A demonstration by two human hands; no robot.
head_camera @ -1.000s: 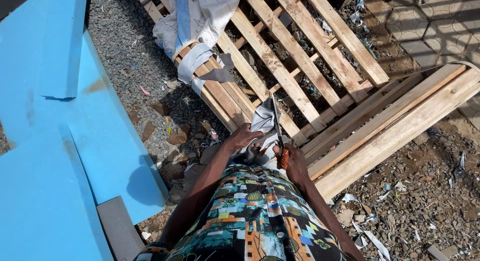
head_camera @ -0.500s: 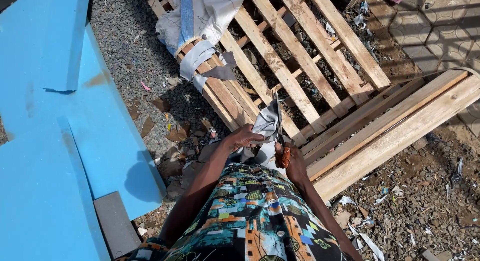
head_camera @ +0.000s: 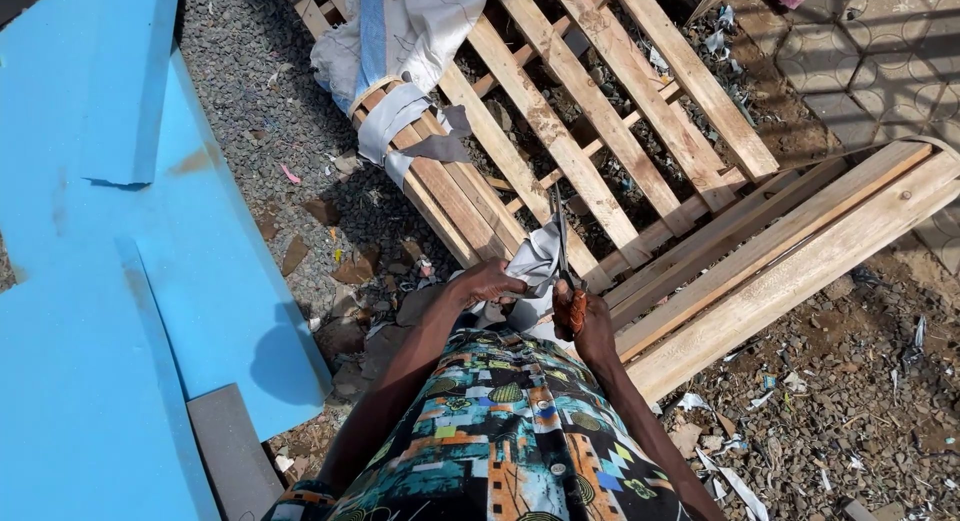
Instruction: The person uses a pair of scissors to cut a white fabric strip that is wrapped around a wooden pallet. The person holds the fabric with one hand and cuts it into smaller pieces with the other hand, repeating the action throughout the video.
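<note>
The work area is outdoors, on ground of grey gravel [head_camera: 250, 131] strewn with stones, paper scraps and debris. Wooden pallets [head_camera: 600, 131] of pale slats lie across the upper centre and right, with two long planks [head_camera: 800, 251] running diagonally along their lower edge. A bundle of white and grey cloth [head_camera: 410, 41] rests on the upper left corner of the pallets. Large blue foam sheets [head_camera: 100, 281] cover the left side, and a dark grey block [head_camera: 230, 451] lies at their lower edge. Patterned paving [head_camera: 880, 51] shows at the upper right. The person wears a multicoloured patterned shirt [head_camera: 500, 441]. The left hand [head_camera: 490, 281] is closed around a piece of light grey fabric [head_camera: 535, 266], gripping it at its left edge. The right hand [head_camera: 580, 316] grasps a pair of scissors [head_camera: 562, 241] by orange handles, the blades pointing up and away from the body. The fabric sits between both hands, touching the scissor blades, directly above the near edge of the pallets.
</note>
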